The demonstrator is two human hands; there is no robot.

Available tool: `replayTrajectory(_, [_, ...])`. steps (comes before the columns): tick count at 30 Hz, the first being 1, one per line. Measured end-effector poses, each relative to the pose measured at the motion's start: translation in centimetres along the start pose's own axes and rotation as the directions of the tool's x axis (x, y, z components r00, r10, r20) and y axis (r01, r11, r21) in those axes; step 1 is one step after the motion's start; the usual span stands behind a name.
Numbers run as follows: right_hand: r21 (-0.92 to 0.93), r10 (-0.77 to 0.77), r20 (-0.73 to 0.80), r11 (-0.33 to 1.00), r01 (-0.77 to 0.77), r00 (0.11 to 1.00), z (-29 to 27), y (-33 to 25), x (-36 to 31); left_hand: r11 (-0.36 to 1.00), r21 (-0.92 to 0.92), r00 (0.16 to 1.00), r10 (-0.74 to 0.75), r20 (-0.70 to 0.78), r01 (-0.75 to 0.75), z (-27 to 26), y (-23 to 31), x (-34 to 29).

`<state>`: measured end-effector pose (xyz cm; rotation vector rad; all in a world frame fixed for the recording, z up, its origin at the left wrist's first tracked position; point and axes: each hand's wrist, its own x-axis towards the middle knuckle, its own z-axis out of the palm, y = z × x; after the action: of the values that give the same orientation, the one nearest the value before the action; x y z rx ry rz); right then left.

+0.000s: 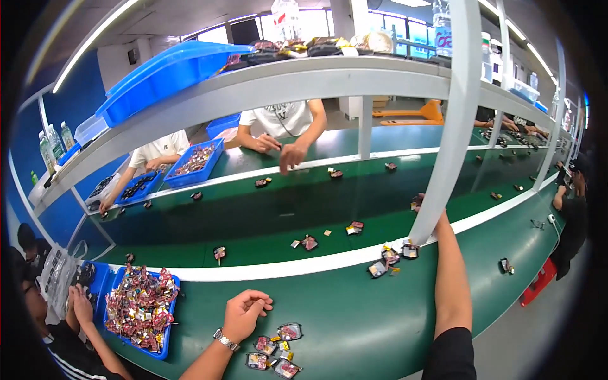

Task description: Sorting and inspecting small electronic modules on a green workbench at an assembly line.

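My left hand point(248, 311), with a metal watch at the wrist, hovers over the green bench top, fingers curled together and nothing visible in them. Just in front of it lies a cluster of small black-cased electronic units point(266, 345) with red boards and yellow tabs. My right arm stretches forward over the white rail, and the upright post partly covers my right hand point(420, 201). Its fingers are bent around a small dark and reddish piece above the belt, too hidden to name. Left of that forearm, several more units point(391, 254) sit against the rail.
A blue tray point(166, 342) heaped with red-and-yellow parts stands at the left, near a co-worker's hands point(77, 304). The green belt point(278, 215) carries scattered units. Across it another person's hands point(292, 155) are working. A white post point(446, 126) and an overhead shelf point(304, 81) frame the reach.
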<state>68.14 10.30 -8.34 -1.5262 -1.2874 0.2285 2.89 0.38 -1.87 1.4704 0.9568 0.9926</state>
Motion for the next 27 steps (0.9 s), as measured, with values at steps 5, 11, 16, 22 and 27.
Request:
replayTrajectory(5, [-0.333,0.035,-0.142,0.939,-0.081,0.989,7.4,-8.6,-2.5,0.999,0.043,0.993,-0.028,-0.114,0.033,-2.1,0.3,-1.6])
replayTrajectory(11, [-0.166,-0.011,-0.478,0.983,-0.078,0.878,1.4,-11.7,-9.2,1.000,0.010,0.999,0.010,-0.031,-0.010,-1.7,-0.2,-0.4])
replayTrajectory(16, [-0.144,-0.058,-0.321,0.990,0.012,0.945,1.2,-21.4,-18.2,0.998,-0.046,0.999,0.037,-0.006,-0.037,-2.4,-0.2,-0.7])
replayTrajectory(22, [0.113,-0.341,0.400,0.939,0.324,0.850,9.6,-32.9,-24.6,0.994,-0.095,0.991,0.062,0.121,-0.051,-2.7,1.0,-1.6])
replayTrajectory(27, [0.250,-0.506,0.569,0.857,0.451,0.648,17.4,-38.6,-24.1,0.919,-0.355,0.951,-0.058,0.304,0.170,-3.4,0.8,-1.1])
